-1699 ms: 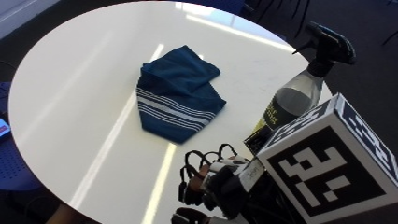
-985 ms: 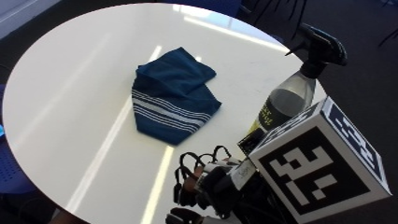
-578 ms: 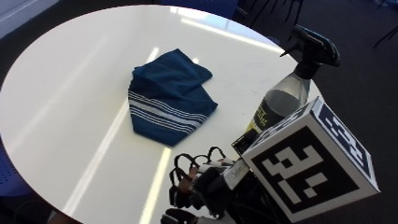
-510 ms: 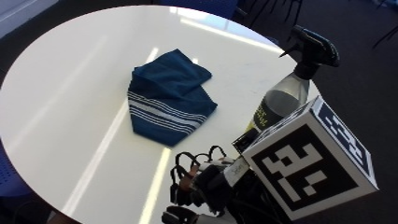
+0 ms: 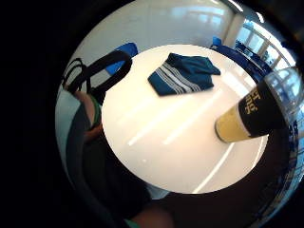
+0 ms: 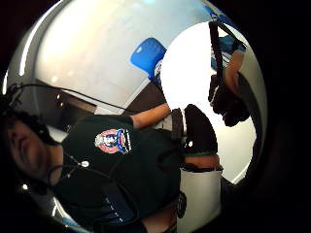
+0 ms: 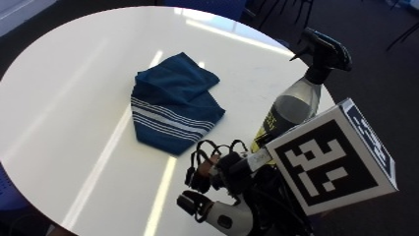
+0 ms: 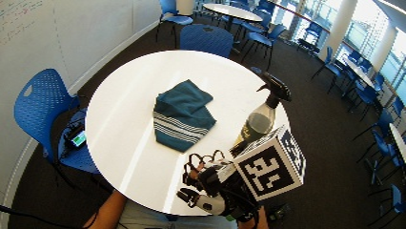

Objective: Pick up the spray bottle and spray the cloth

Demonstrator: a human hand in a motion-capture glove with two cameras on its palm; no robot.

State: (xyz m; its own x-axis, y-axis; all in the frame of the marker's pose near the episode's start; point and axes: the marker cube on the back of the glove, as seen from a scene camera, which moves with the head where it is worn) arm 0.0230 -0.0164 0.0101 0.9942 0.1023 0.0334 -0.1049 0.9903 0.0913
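While the spray bottle [image 7: 298,105] stands upright near the round white table's [image 7: 72,108] right edge as the outside view shows it, its long axis runs straight up from the tabletop, with the black trigger head at the top and the nozzle pointing away from the cloth, towards the dark floor beyond the rim. Its body is clear above and carries a black and yellow label lower down (the same label fills one side of the little finger side palm view, so the bottle [image 5: 256,111] is close to that palm). The blue cloth [image 7: 173,110] with white stripes lies crumpled near the middle of the table, well apart from the bottle, its striped end turned towards the person's edge. The gloved right hand [image 7: 225,189] sits over the near edge, just beside the foot of the bottle; whether its fingers are curled or straight I cannot tell, and no contact with the bottle is visible. Bare tabletop stretches wide on the far side of the cloth and between cloth and bottle. Little room lies between the bottle and the rim behind it. Blue chairs [image 8: 47,107] stand around the table on the dark floor.
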